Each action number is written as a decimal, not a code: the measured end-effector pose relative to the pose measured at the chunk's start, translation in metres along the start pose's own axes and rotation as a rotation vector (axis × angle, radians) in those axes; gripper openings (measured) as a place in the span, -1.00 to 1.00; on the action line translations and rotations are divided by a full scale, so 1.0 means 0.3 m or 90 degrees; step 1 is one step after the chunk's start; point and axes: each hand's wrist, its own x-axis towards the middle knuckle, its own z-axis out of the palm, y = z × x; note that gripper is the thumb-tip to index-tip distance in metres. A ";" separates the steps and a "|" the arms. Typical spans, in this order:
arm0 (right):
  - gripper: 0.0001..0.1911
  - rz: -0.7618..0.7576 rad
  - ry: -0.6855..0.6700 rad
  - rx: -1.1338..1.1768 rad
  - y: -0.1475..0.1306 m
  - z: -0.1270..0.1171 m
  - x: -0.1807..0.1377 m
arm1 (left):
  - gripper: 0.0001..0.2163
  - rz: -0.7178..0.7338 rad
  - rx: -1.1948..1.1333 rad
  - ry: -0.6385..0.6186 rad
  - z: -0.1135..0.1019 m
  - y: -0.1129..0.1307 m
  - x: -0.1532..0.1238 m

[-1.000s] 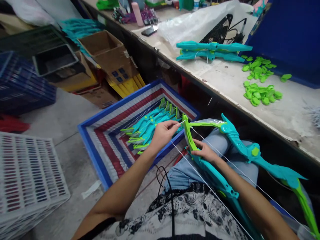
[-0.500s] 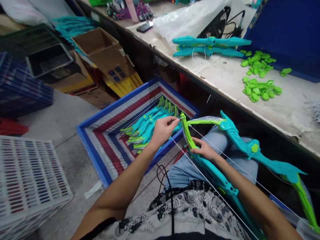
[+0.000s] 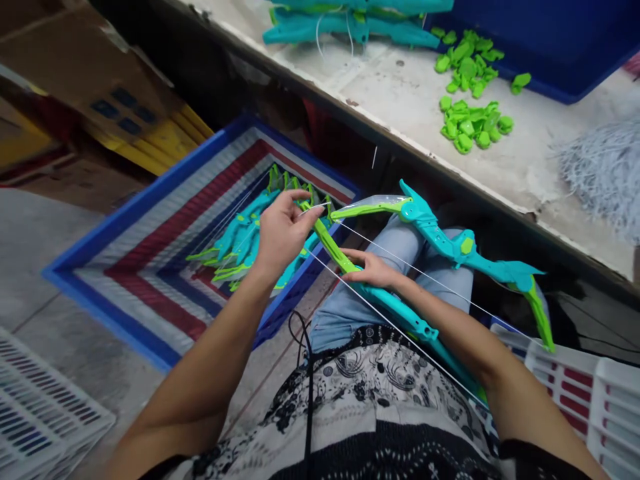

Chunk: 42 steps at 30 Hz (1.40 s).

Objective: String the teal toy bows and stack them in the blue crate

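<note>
My left hand (image 3: 284, 233) is closed in a pinch on the white bowstring (image 3: 345, 283), at the tip of a green limb. That limb belongs to a teal-and-green toy bow (image 3: 395, 308) lying slantwise over my lap. My right hand (image 3: 371, 269) is wrapped round the same bow, where the green limb meets the teal body. Beyond it, a second strung toy bow (image 3: 440, 241) rests across my legs, its near green tip close to my left hand. My fingers partly hide the tip and the string's end.
A blue-rimmed crate (image 3: 200, 150) with a striped lining holds several toy bows (image 3: 245, 227) at my left. On the workbench (image 3: 395, 100) lie green plastic pieces (image 3: 473, 123), stacked teal bows (image 3: 350, 27), a bundle of white strings (image 3: 603, 173) and a blue bin (image 3: 540, 50). White baskets (image 3: 45, 407) flank me.
The view has swung right and closer to the bench. My left hand has moved in over the limb's tip with the string. The limb is tilted more to the left; my right hand keeps its hold.
</note>
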 end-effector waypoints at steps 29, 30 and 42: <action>-0.85 -0.305 0.217 -0.248 -0.316 -0.009 0.201 | -0.87 0.024 -0.005 0.063 -0.008 -0.030 -0.070; -0.86 -0.306 0.209 -0.270 -0.321 -0.015 0.200 | -0.88 0.024 -0.010 0.063 -0.007 -0.032 -0.070; -0.86 -0.457 0.390 -0.624 -0.385 -0.077 0.202 | -0.91 0.193 0.079 0.072 -0.014 -0.010 -0.034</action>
